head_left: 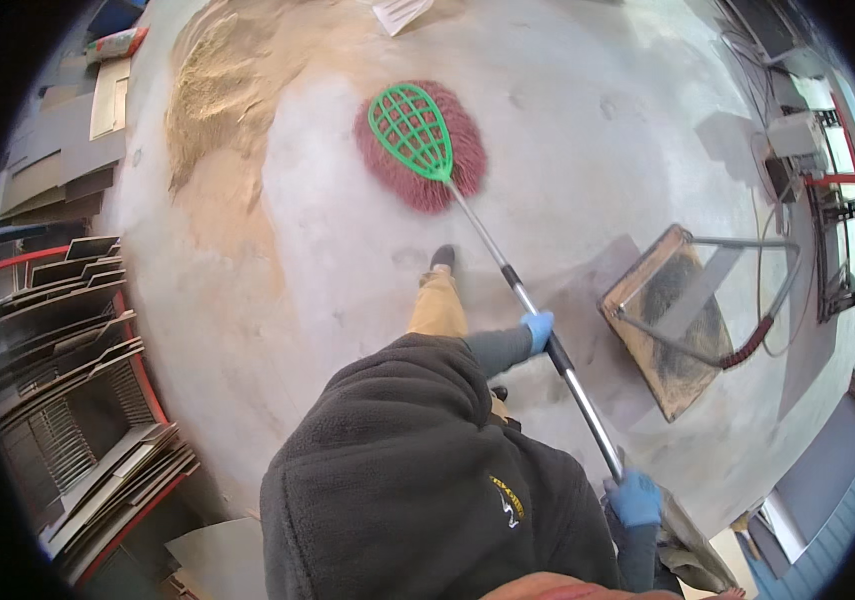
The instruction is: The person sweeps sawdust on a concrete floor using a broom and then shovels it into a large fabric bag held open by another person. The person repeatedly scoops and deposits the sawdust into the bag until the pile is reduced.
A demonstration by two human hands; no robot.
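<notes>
A dust mop with a dusky-pink fringed head (383, 170) and a green lattice frame (411, 130) lies on the floor ahead of me. Its silver pole (588, 405), with black grip sections, slants back toward my lower right. My left hand (540, 331), in a blue glove, is wrapped round the pole near its middle. Lower down, my right hand (636, 498), also blue-gloved, grips the pole near its end. The palms and some fingers are hidden.
Pale brown dust or sawdust (223, 105) is heaped and spread at the far left. A platform cart (673, 330) with a bent metal handle stands at right. Racks of flat panels (78, 390) line the left side. Cables and machinery (798, 140) are at far right.
</notes>
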